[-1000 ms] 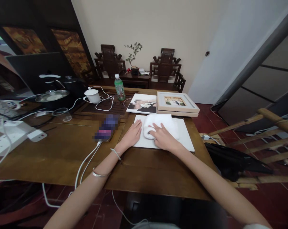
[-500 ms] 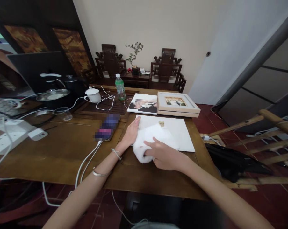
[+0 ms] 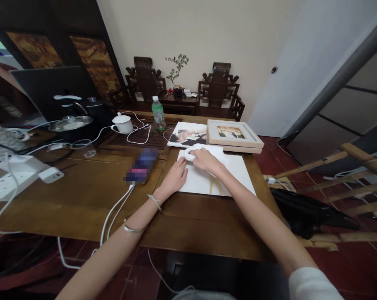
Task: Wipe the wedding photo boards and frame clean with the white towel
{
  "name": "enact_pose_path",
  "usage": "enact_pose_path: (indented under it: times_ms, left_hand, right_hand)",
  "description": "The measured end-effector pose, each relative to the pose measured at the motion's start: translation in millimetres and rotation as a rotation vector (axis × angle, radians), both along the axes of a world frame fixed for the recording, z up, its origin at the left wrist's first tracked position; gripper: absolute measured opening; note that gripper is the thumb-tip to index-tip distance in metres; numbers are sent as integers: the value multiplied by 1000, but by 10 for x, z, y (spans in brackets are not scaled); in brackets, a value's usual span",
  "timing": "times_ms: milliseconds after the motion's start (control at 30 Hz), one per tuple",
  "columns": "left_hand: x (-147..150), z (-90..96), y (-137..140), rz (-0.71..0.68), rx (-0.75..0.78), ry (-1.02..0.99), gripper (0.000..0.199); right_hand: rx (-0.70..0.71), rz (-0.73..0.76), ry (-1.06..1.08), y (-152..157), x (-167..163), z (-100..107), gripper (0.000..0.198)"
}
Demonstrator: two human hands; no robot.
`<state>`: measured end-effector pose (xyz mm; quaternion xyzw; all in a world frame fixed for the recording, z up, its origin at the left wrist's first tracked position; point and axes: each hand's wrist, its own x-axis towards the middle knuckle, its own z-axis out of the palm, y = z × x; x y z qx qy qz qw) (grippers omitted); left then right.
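Note:
A flat white board point(image 3: 188, 183) lies on the wooden table in front of me, with tan marks showing near its lower edge. My left hand point(image 3: 175, 176) rests at the board's left edge, fingers stretched out and holding nothing. In my right hand point(image 3: 204, 160) is a white cloth point(image 3: 218, 153), pressed onto the far part of the board. The bunched cloth hides some of the board's top edge.
Behind the board lie a photo print point(image 3: 188, 135) and stacked picture frames point(image 3: 232, 135). To the left are a phone point(image 3: 141, 166) on a charging cable, a green bottle point(image 3: 158, 113), a white lidded cup point(image 3: 122, 123), a clear plastic cup point(image 3: 84, 148) and a power strip point(image 3: 15, 177).
My right hand has pushed the cloth from the near edge of the board to its far edge. The tan marks on the lower part now show. My left hand has come slightly nearer.

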<state>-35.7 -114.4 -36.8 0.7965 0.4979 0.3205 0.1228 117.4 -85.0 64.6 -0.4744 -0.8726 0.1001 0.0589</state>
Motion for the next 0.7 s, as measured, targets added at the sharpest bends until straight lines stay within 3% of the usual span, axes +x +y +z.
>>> enact_pose_path:
  times_ms: [167, 300, 533, 700]
  left_hand:
    - [-8, 23, 3, 4, 30, 23, 45]
    - [-26, -23, 16, 17, 20, 38, 46]
    - [-32, -90, 30, 17, 33, 22, 43]
    - [-34, -98, 37, 8, 55, 37, 43]
  right_hand:
    - [-31, 59, 27, 254, -305, 99, 36]
    - [-80, 14, 26, 374, -284, 201, 37]
    - [-159, -165, -29, 393, 510, 378, 34]
    - [-141, -263, 8, 256, 1227, 328, 39]
